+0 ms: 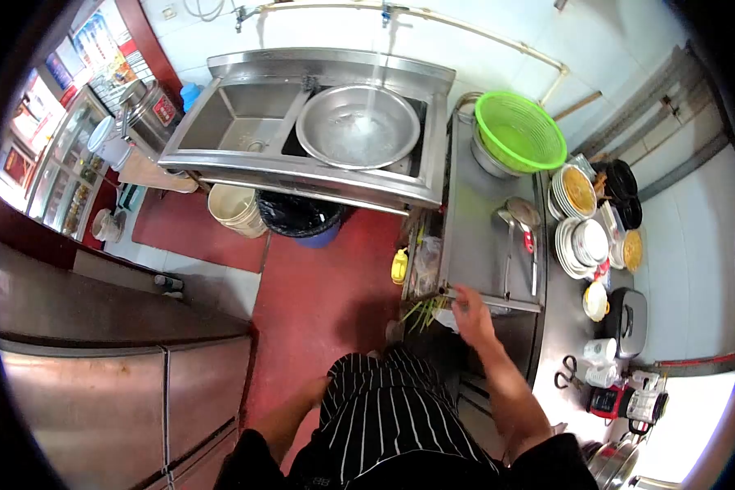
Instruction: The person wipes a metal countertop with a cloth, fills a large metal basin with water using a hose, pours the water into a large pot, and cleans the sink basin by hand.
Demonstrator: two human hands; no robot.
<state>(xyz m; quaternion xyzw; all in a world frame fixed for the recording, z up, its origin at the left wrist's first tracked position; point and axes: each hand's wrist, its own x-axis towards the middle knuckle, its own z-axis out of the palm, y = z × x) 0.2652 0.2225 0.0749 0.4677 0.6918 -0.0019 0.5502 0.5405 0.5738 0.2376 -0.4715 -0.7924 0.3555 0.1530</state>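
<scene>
My right hand (472,317) is at the near left corner of the steel worktable (482,237). Its fingers look loosely apart with nothing in them; I cannot tell whether they touch the edge. Low beside the striped apron (392,416) hangs my left hand (314,392), its fingers hidden by the cloth. A ladle (508,245) and a long-handled strainer (523,212) lie on the worktable. Green stalks (423,314) stick out below its corner. Water runs from a tap (386,15) into a large metal basin (358,126) in the sink.
A lime-green colander (520,131) sits at the worktable's far end. Stacked bowls (590,242), scissors (569,372) and a blender (629,404) line the right counter. Under the sink stand a black-lined bin (300,214) and a cream bucket (238,209). Steel cabinets (90,408) flank the left.
</scene>
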